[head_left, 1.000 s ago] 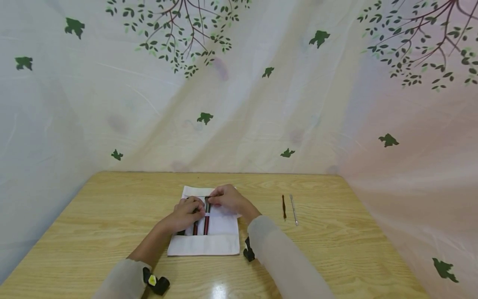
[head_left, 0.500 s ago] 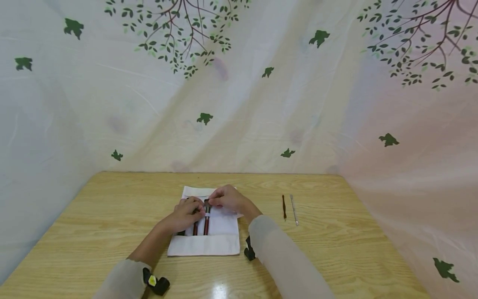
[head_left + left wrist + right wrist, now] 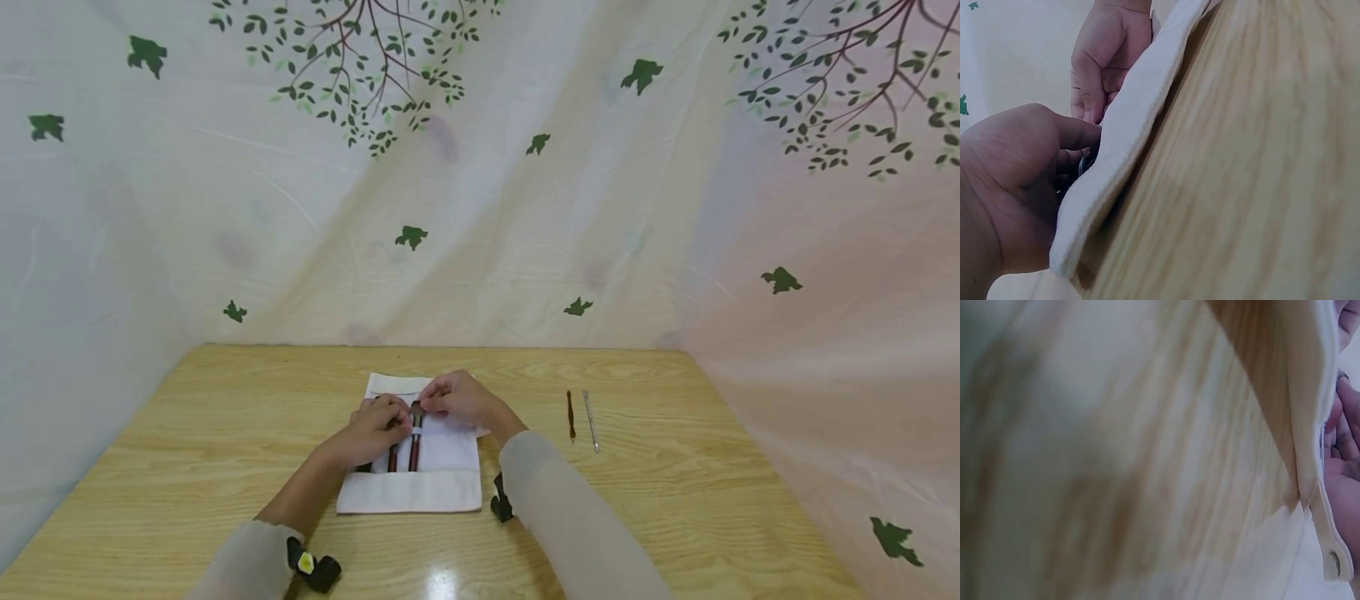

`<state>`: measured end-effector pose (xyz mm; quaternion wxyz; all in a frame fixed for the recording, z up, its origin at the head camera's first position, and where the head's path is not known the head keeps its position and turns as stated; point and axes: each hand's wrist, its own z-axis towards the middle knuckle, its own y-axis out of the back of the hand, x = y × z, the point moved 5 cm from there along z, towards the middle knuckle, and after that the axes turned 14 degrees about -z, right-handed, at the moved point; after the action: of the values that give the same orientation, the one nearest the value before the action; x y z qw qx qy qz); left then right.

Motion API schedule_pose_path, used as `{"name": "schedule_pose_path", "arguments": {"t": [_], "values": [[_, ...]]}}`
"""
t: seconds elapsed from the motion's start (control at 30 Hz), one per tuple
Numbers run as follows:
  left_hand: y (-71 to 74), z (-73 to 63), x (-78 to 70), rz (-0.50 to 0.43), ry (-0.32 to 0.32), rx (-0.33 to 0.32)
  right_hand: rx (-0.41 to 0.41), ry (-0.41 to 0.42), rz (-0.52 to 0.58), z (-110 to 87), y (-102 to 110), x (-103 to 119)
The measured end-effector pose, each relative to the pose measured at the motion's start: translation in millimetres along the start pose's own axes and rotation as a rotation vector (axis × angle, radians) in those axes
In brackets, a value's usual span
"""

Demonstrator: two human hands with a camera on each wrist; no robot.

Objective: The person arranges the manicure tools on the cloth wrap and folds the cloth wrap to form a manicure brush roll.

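Note:
A white fabric tool roll [image 3: 450, 458] lies unfolded, its lower edge turned up into a pocket [image 3: 408, 493]. A brush [image 3: 415, 450] with a dark red handle and a dark, broad head stands in that pocket, passing under a narrow white loop [image 3: 416, 431]. My right hand [image 3: 461, 398] pinches the brush near its head. Over the roll's left half, my left hand [image 3: 375, 429] has curled fingers beside the loop; I cannot tell whether they grip it. Under that hand show another dark red handle [image 3: 392, 458] and a black one [image 3: 363, 467], both partly hidden.
To the right of the roll lie a slim dark brown tool [image 3: 571, 415] and a thin silver tool [image 3: 591, 422]. A tab with a metal snap [image 3: 1334, 559] sticks out at the roll's right side. The wooden table [image 3: 675, 500] meets a printed curtain [image 3: 480, 275] behind.
The brush has slid slightly down toward the pocket, and its head sits a little lower. My right hand has shifted only slightly, and my left hand has stayed in place.

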<state>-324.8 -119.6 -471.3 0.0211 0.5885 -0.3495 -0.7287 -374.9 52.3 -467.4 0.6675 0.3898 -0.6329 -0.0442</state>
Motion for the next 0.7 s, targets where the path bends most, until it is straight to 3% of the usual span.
{"name": "schedule_pose_path", "arguments": {"t": [0.7], "values": [[-1.1, -0.8, 0.2, 0.028, -0.019, -0.002, 0.072, -0.014, 0.017, -1.4, -1.4, -0.3]]}}
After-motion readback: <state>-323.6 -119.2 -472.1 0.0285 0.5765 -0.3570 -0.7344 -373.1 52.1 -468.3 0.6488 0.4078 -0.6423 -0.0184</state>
